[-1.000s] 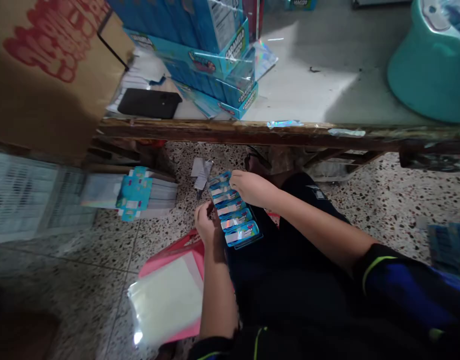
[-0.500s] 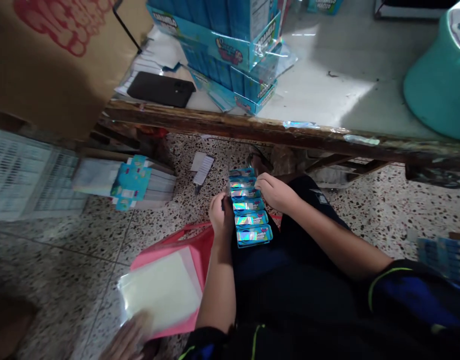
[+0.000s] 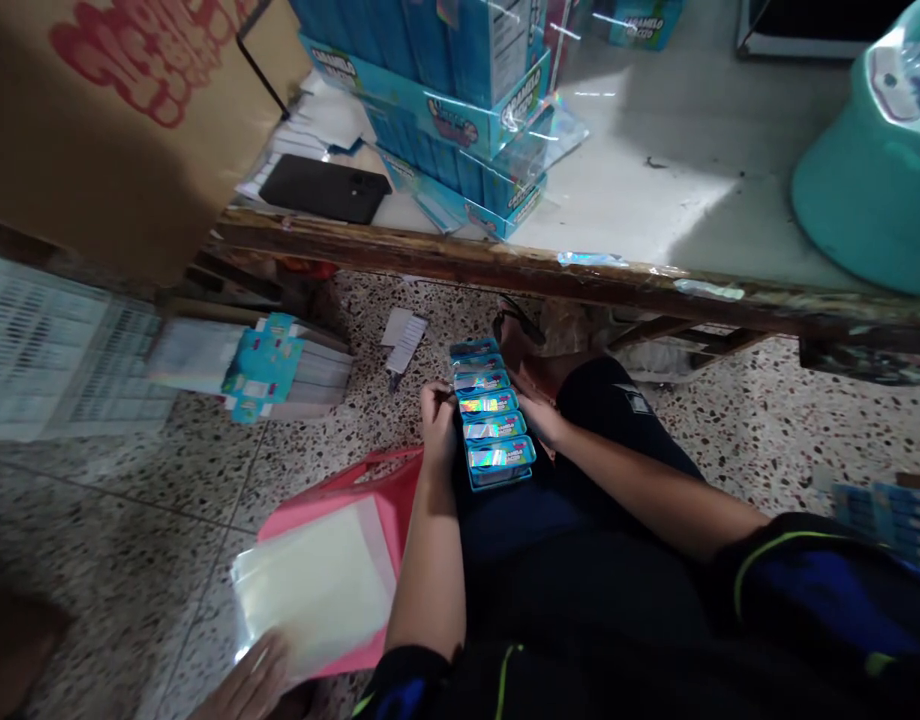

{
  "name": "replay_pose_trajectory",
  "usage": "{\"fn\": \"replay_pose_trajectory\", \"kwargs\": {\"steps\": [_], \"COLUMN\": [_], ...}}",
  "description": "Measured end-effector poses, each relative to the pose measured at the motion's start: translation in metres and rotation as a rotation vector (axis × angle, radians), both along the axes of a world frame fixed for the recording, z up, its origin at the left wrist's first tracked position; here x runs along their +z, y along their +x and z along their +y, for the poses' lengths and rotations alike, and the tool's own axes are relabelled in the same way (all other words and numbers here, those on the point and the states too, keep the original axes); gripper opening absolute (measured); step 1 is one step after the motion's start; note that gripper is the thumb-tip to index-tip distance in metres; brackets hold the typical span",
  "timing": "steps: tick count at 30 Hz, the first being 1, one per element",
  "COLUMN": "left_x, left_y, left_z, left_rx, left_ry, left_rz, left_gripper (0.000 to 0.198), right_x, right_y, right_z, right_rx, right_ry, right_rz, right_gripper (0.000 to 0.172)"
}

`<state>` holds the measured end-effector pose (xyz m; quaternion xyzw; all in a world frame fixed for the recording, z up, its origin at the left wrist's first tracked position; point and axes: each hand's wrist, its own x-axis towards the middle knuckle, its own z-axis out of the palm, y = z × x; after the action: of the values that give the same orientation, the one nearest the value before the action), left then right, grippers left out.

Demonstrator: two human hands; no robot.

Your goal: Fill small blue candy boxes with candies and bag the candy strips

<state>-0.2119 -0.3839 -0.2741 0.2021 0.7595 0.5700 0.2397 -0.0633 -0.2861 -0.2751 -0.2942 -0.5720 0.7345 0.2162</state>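
On my lap lies a display box of blue candy packs (image 3: 491,428), several packs in a row with shiny film reflecting light over them. "CARAMELO MACIZO" is printed on the packs. My left hand (image 3: 439,425) is closed at the left side of the box, thumb and fingers curled by its upper edge. Along the right side rests my right hand (image 3: 541,415), gripping the box, with its fingertips partly hidden behind the packs.
A worn wooden table (image 3: 700,225) stands ahead, holding stacked blue candy boxes (image 3: 445,110), a dark phone (image 3: 325,188) and a teal container (image 3: 865,190). At left, another person's hand (image 3: 254,675) touches clear plastic sheets (image 3: 317,580) on a pink stool (image 3: 400,500). Flattened cartons (image 3: 265,365) lie beyond.
My right hand has slid from the top of the packs down to the box's right side. The box has shifted slightly left. The other person's hand stays at the plastic sheets.
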Motion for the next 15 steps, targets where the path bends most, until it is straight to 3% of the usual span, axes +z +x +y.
{"fn": "replay_pose_trajectory", "kwargs": {"steps": [9, 12, 15], "left_x": [0.013, 0.018, 0.023], "left_y": [-0.002, -0.007, -0.018], "left_z": [0.003, 0.002, 0.005], "left_rx": [0.189, 0.127, -0.042], "left_ry": [-0.099, -0.226, -0.408], "left_rz": [0.176, 0.381, 0.468], "left_gripper": [0.03, 0.027, 0.02], "right_x": [0.014, 0.008, -0.003], "right_y": [0.001, 0.0, 0.0], "right_z": [-0.013, -0.014, -0.009], "right_rx": [-0.123, -0.145, -0.118], "right_ry": [0.212, 0.269, 0.396], "right_rz": [-0.099, -0.17, -0.19], "right_gripper": [0.049, 0.043, 0.037]}}
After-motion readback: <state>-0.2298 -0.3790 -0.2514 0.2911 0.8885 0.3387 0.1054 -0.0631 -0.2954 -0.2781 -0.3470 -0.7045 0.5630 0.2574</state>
